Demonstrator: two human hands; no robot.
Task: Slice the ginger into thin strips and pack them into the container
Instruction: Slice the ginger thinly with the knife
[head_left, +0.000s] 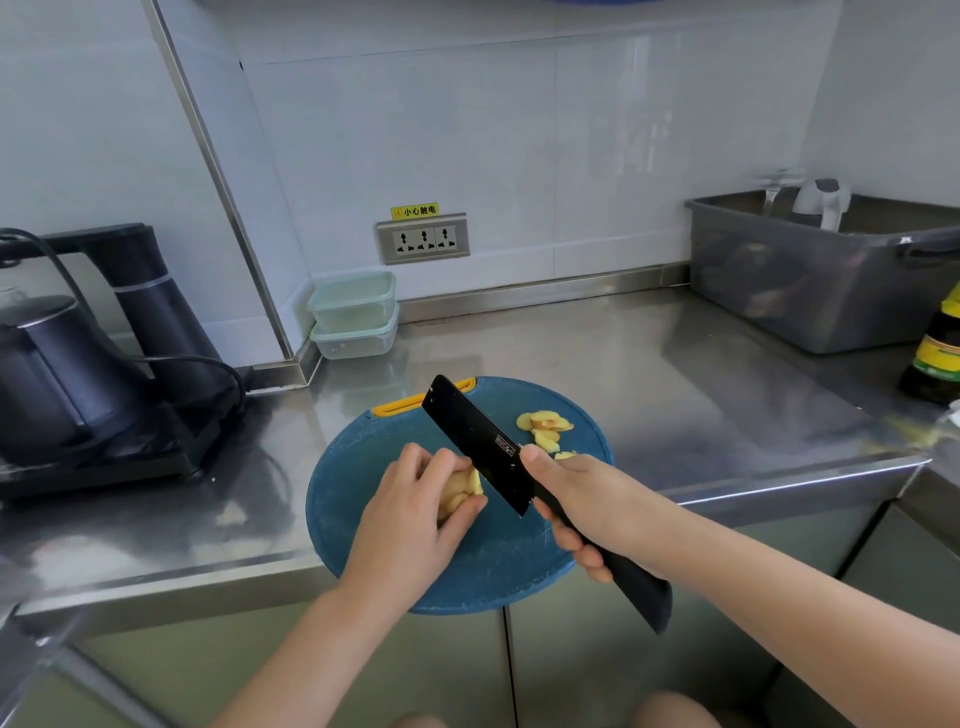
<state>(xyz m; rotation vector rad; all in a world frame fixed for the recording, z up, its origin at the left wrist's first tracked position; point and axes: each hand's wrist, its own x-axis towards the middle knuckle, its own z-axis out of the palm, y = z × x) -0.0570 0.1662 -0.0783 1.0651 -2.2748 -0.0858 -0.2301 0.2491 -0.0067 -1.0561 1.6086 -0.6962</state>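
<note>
We line up the next cut on the ginger.

On the counter (675, 374) sit the board (363, 467) and, well behind it, the containers (353, 317). Our right hand (582, 499) clamps the knife (472, 441), which runs from near right to far left. Our left hand (410, 514) curls over the ginger (462, 486) just left of the blade, hiding its long axis. Slices (545, 423) lie right of the blade.

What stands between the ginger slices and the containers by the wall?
On the counter nothing: bare steel runs from the board to the stacked containers. Over the board, the knife in the right hand crosses that path. Both containers seem lidded.
</note>
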